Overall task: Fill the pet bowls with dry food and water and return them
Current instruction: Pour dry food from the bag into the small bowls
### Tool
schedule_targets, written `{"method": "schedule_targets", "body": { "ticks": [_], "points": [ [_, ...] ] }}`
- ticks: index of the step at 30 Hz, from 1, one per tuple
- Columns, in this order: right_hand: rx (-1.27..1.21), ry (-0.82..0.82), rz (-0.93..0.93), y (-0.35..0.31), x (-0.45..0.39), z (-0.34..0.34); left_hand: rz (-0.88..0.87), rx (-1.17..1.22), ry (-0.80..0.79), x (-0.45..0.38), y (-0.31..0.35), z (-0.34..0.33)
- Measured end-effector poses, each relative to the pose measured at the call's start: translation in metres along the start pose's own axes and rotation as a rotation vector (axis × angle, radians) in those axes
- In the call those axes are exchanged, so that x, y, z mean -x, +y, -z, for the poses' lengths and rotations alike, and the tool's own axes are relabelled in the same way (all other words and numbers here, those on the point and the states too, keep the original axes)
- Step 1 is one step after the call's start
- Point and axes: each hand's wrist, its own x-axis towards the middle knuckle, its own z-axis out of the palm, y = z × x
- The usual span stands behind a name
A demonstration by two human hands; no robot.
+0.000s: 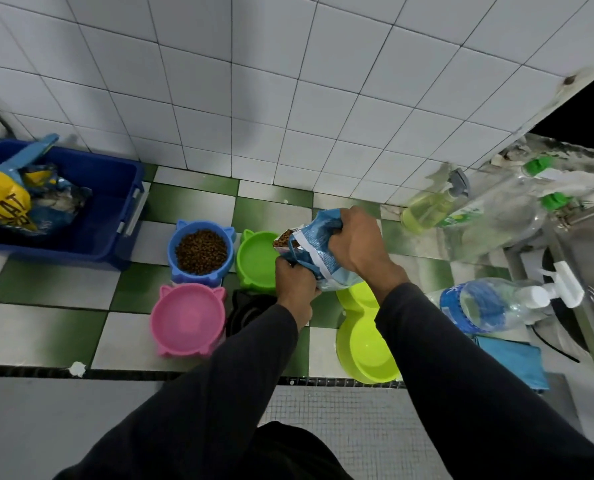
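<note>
Holding the food bag (318, 252) in both hands, I keep the right hand (356, 242) clamped on its upper end and the left hand (293, 284) pinching its lower edge. Its long axis tilts down-left, and the open mouth with kibble showing sits just over the near rim of the empty green bowl (255, 258), right of the filled blue bowl (202, 251).
</note>
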Motion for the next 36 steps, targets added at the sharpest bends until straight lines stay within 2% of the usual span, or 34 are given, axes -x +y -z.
{"method": "schedule_targets", "body": {
  "ticks": [19,27,36],
  "points": [
    [0.131,-0.094,0.085,-0.002,-0.006,-0.019,0.2,0.09,0.024,-0.011,-0.019,0.005],
    [0.183,-0.132,0.169,-0.015,-0.011,-0.029,0.244,0.154,-0.011,-0.02,-0.019,0.009],
    [0.251,-0.158,0.167,-0.023,-0.022,-0.033,0.275,0.208,-0.053,-0.022,-0.016,0.011]
  ]
}}
